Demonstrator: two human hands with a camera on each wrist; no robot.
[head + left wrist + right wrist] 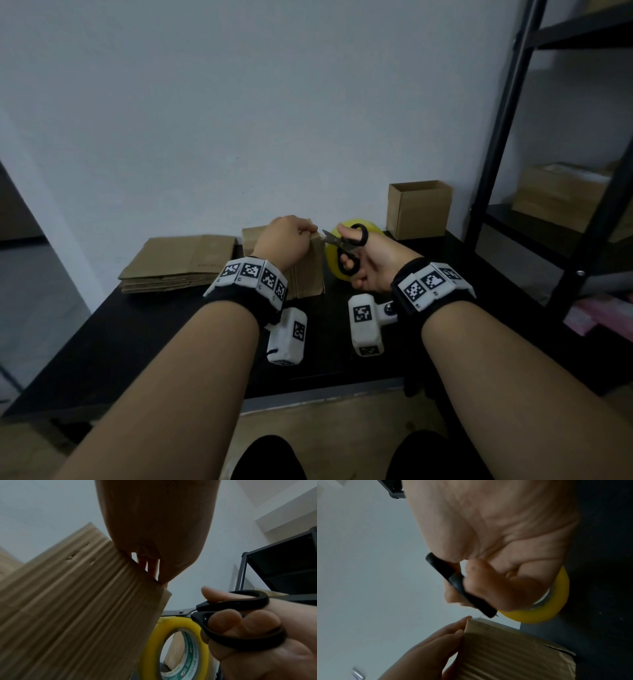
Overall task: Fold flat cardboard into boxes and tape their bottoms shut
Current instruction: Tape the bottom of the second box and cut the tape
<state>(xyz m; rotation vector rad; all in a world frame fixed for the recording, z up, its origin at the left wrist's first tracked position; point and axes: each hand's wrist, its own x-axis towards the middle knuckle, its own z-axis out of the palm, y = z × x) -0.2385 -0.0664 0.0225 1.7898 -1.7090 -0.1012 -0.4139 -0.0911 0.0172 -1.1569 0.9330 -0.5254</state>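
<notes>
A brown cardboard box stands upright on the black table. My left hand pinches its top right corner, thumb on the near side, fingers behind. My right hand grips black-handled scissors with thumb and fingers through the loops. The blades point left at that same corner; their tips are hidden behind the box in the left wrist view. A yellow tape roll stands on edge just right of the box, behind the scissors. In the right wrist view the roll sits beyond the scissor handle.
A stack of flat cardboard lies at the back left of the table. A made-up open box stands at the back right by the wall. A black metal shelf with more boxes rises at the right.
</notes>
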